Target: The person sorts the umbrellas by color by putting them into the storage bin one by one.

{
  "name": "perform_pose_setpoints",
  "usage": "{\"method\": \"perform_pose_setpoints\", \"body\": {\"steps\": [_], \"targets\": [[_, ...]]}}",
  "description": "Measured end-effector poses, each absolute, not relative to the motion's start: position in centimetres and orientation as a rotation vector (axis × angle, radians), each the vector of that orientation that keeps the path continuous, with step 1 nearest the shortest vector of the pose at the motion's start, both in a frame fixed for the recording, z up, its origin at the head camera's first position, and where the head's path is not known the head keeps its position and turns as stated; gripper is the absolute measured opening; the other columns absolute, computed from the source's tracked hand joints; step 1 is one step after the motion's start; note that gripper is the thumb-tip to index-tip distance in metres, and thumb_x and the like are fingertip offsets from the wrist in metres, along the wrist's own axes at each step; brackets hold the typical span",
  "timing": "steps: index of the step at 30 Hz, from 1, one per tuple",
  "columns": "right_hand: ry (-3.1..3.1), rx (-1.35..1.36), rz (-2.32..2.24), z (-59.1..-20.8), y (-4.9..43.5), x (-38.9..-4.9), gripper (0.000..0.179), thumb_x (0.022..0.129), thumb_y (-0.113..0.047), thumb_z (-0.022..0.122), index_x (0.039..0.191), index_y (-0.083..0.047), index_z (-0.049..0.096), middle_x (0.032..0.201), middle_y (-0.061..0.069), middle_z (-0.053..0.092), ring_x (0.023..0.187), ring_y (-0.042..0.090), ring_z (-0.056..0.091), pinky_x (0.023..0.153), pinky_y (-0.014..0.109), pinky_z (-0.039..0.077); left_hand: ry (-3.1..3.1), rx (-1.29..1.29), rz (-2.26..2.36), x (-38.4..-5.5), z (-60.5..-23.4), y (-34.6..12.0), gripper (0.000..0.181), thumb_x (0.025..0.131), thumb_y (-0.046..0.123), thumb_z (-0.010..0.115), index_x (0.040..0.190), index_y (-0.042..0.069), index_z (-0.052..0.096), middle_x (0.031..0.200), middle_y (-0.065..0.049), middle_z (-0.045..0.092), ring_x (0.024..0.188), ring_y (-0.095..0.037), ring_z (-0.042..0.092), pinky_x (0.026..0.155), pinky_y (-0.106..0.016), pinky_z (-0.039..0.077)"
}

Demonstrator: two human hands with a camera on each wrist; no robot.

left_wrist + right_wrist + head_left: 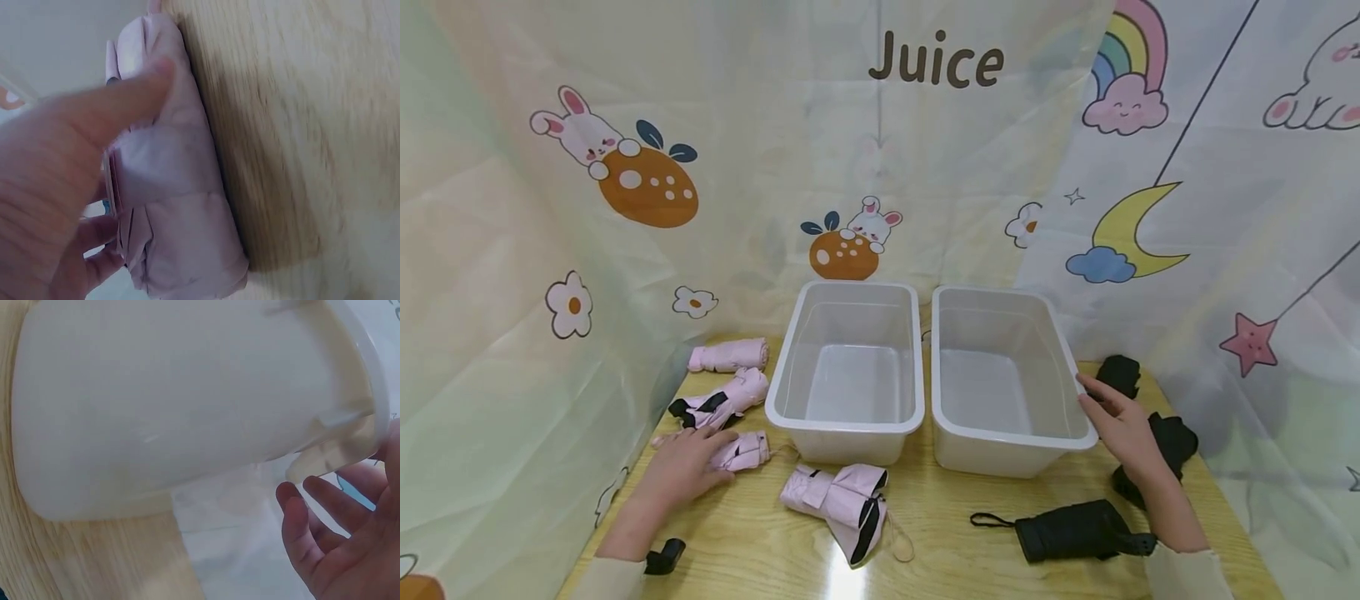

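On the left of the table my left hand [687,461] is over a pink folded umbrella [741,451]. The left wrist view shows its thumb, slightly blurred, across that umbrella [178,156], with other fingers along the far side. Two more pink umbrellas [728,355] [730,397] lie behind it, one loosely folded. Another pink umbrella [838,504], partly unfurled, lies in front of the bins. At the right white bin [1011,446], my right hand [1126,429] touches the outer rim with its fingertips. Its other fingers are loosely bent beside the bin wall [156,412].
A second white bin [850,429] stands just left of the first; both have nothing inside. Black folded umbrellas [1071,531] [1172,442] [1117,377] lie at the right, partly behind the right arm. Printed cloth [760,167] hangs behind and along both sides of the table.
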State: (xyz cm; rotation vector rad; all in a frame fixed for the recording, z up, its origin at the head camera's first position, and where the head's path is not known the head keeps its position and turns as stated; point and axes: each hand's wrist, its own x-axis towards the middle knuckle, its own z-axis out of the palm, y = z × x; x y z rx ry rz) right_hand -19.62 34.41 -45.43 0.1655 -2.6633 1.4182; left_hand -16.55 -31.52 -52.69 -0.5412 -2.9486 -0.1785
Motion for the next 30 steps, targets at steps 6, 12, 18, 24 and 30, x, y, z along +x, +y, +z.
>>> {"method": "perform_pose_setpoints", "body": {"steps": [6,12,18,24,30], "targets": [[-2.619,0.071,1.583,-45.8,34.4,-19.6,0.060,0.101,-0.041,0.048,0.151,-0.010,0.037,0.138,0.018,0.048,0.098,-0.007,0.052,0.074,0.022,0.052,-2.943,-0.639,-0.226,-17.0,-52.7,-32.4,0.065,0.069,0.029,0.087,0.128,0.016,0.063,0.119,-0.010,0.065,0.100,-0.032,0.064,0.082,-0.056,0.046],[-2.595,0.036,1.691,-46.5,34.3,-19.2,0.059,0.101,-0.043,0.046,0.153,-0.017,0.033,0.130,-0.009,0.050,0.102,-0.007,0.051,0.077,0.019,0.048,-3.015,-0.678,-0.219,-17.6,-53.3,-33.0,0.070,0.068,0.033,0.087,0.131,0.017,0.060,0.119,-0.007,0.066,0.101,-0.034,0.063,0.078,-0.055,0.049],[-2.484,0.081,1.840,-46.6,34.1,-19.8,0.057,0.101,-0.037,0.048,0.153,-0.018,0.032,0.125,-0.017,0.049,0.102,-0.004,0.053,0.076,0.019,0.050,-3.068,-0.639,-0.328,-18.4,-53.3,-33.0,0.069,0.065,0.030,0.087,0.127,0.019,0.060,0.117,-0.002,0.065,0.101,-0.029,0.063,0.075,-0.052,0.050],[-2.379,0.083,2.005,-46.8,33.8,-20.1,0.057,0.101,-0.031,0.052,0.152,-0.015,0.034,0.121,-0.019,0.054,0.098,0.001,0.059,0.072,0.024,0.053,-3.058,-0.628,-0.345,-18.2,-53.3,-33.6,0.067,0.065,0.029,0.087,0.126,0.019,0.061,0.117,-0.003,0.065,0.100,-0.029,0.063,0.073,-0.052,0.049],[-2.344,0.083,2.050,-46.8,34.3,-19.8,0.056,0.101,-0.028,0.051,0.152,-0.016,0.033,0.120,-0.022,0.053,0.096,0.001,0.059,0.071,0.023,0.053,-3.026,-0.626,-0.378,-17.8,-52.5,-33.7,0.065,0.067,0.028,0.087,0.126,0.019,0.061,0.117,-0.004,0.065,0.098,-0.029,0.063,0.074,-0.050,0.049]]}}
